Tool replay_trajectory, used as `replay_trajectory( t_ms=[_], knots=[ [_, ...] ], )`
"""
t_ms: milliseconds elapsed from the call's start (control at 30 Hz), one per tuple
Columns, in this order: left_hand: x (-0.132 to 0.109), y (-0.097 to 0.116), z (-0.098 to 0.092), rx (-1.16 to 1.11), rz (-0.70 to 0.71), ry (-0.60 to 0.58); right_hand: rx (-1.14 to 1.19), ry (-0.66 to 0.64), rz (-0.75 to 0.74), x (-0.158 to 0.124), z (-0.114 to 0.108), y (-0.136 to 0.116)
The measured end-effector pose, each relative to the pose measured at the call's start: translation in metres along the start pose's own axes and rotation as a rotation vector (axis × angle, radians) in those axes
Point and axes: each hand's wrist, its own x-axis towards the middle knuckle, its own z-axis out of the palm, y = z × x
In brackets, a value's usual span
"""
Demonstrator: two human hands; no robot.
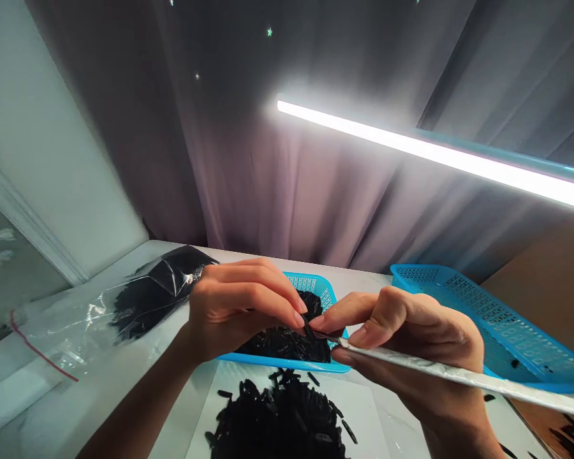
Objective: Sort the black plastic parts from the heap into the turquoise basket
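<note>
My left hand (249,299) pinches a small, narrow black piece (309,327) between thumb and fingertips, above a blue basket (287,366). My right hand (402,331) is closed around a long white-handled tool (425,367), whose thin tip meets the black piece. Its fingertips are close to those of my left hand, and I cannot make out the exact shape of the tip. Dark pieces and clear wrapping show inside the basket. In front of it, a heap of loose black elongated pieces (277,421) lies on a white sheet (370,421).
On the left lies a clear zip bag (153,293) with black pieces inside. Another blue basket (440,271) stands at the right, near a brown surface (545,427) with dark bits. A bright tube lamp (411,143) crosses in front of the grey curtain (249,159).
</note>
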Motion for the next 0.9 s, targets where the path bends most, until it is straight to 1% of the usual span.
replay_trajectory(
  t_ms=[133, 267, 400, 633, 733, 833, 900],
  knots=[
    [0.000, 0.001, 0.000, 0.001, -0.008, -0.005, -0.048, -0.006, -0.028, -0.001, 0.000, 0.000],
    [0.001, 0.001, -0.001, 0.016, -0.022, -0.017, -0.209, -0.003, -0.094, -0.003, 0.001, 0.000],
    [0.001, 0.002, -0.001, 0.045, -0.032, -0.008, -0.369, 0.008, -0.188, -0.007, 0.004, 0.000],
    [-0.001, 0.005, 0.003, 0.053, -0.115, -0.020, -0.641, -0.058, -0.387, -0.009, 0.006, -0.004],
    [-0.003, 0.004, 0.003, 0.054, -0.160, -0.027, -0.731, -0.084, -0.444, -0.010, 0.008, -0.006],
    [-0.003, 0.003, 0.001, 0.059, -0.183, -0.054, -0.865, -0.068, -0.516, -0.011, 0.005, -0.003],
    [-0.003, 0.003, 0.001, 0.050, -0.185, -0.085, -0.987, -0.027, -0.603, -0.010, -0.003, 0.000]
  ],
)
